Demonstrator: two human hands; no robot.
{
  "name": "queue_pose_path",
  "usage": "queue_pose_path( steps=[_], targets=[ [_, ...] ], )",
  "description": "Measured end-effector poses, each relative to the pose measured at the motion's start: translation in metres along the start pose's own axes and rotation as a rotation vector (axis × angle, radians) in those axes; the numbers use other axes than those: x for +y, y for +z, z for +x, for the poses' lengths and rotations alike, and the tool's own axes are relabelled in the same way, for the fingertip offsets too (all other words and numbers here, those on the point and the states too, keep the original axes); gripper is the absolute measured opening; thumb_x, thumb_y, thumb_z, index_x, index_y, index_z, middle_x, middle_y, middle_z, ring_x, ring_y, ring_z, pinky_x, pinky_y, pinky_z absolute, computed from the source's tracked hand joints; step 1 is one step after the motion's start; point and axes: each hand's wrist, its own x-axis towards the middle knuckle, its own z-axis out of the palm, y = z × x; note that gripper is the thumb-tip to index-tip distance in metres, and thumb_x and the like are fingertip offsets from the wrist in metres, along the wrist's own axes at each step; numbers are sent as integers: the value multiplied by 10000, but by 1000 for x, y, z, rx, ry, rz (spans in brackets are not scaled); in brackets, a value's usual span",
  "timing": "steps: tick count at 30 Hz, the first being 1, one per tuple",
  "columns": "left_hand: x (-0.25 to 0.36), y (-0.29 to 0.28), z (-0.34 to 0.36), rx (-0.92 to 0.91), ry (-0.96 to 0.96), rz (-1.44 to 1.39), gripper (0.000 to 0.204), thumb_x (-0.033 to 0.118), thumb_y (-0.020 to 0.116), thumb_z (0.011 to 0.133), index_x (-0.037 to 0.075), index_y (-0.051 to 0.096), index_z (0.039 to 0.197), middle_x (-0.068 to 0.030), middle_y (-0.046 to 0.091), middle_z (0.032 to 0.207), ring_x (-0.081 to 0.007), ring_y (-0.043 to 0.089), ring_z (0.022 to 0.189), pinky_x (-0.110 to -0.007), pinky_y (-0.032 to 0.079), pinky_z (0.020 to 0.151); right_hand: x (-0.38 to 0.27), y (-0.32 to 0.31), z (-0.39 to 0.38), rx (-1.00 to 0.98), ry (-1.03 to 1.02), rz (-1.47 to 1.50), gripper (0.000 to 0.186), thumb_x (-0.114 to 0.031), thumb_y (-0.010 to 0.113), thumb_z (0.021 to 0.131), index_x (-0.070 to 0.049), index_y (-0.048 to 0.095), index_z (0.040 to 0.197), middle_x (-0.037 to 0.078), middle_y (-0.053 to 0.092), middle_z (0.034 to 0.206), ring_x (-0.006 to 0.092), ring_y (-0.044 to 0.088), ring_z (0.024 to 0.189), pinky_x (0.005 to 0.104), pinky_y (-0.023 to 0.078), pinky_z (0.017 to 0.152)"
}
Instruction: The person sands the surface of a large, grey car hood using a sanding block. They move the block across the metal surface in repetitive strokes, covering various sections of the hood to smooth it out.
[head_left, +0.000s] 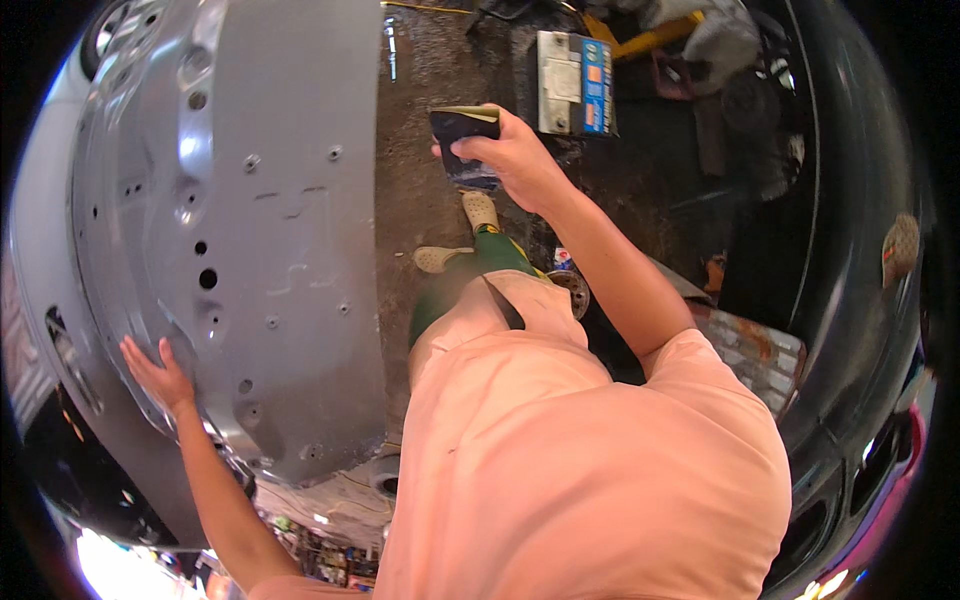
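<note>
The right hand (508, 158) pinches a dark, yellowish-backed folded sheet (455, 130), well apart from the large grey metal panel (300, 230) beside the spread, empty left hand (162, 378); how much is finished, I cannot tell.

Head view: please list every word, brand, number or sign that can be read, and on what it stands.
Battery, blue side label: printing shows, but I do not copy it out.
Dark folded sheet in the right hand: nothing readable.
Grey panel: no writing that I can see.
</note>
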Motion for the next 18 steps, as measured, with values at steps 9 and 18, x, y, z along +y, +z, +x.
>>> queue_pose_path(
  steps=[9,18],
  targets=[
    [-15,4,-6,-2,23,32,769,515,591,1043,24,383,1599,-260,383,1637,-438,350,1519,-525,291,1246,10,-12,2,27,9,-63,228,1,575,964,-1,546,1190,122,719,1024,175,700,917,329,555,853],
    [19,-14,5,20,-114,-26,840,595,655,968,102,403,1599,-216,396,1640,-403,342,1529,-518,298,1249,53,139,-15,-404,-41,-1129,375,-352,738,967,-69,594,1167,218,733,907,441,702,895,527,523,776]
  ],
)
